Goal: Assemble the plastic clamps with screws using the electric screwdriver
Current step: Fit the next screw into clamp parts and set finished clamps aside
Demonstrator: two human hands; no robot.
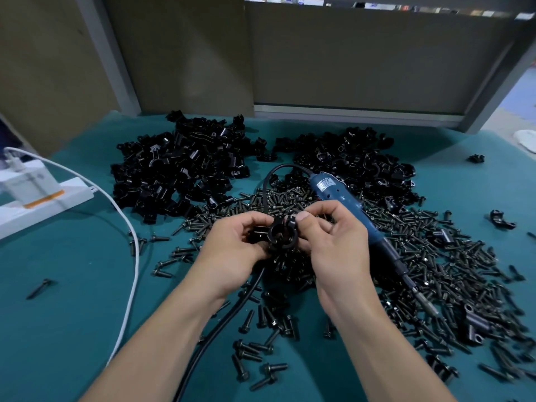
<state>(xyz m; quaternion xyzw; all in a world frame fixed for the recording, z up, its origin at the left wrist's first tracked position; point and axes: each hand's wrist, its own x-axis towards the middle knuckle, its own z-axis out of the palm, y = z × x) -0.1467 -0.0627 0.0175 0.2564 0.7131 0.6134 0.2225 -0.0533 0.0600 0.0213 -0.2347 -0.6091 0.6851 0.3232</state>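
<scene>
Both hands hold a black plastic clamp (pixel 282 233) above the screw pile. My left hand (pixel 235 250) grips its left half from the side. My right hand (pixel 333 242) pinches the clamp's top right with thumb and forefinger. The blue electric screwdriver (pixel 345 198) lies on the screws behind my right hand, its bit (pixel 423 300) pointing to the lower right. Black screws (pixel 435 256) lie scattered in a broad heap on the teal table. Two heaps of black clamp halves sit behind, one at the left (pixel 179 169) and one at the right (pixel 362 161).
The screwdriver's black cable (pixel 226 317) runs under my left wrist toward the front edge. A white cable (pixel 127 285) curves from a white power strip (pixel 37 195) at the left. Loose clamps (pixel 499 220) lie at the right. Grey partition panels (pixel 348 59) stand behind the table.
</scene>
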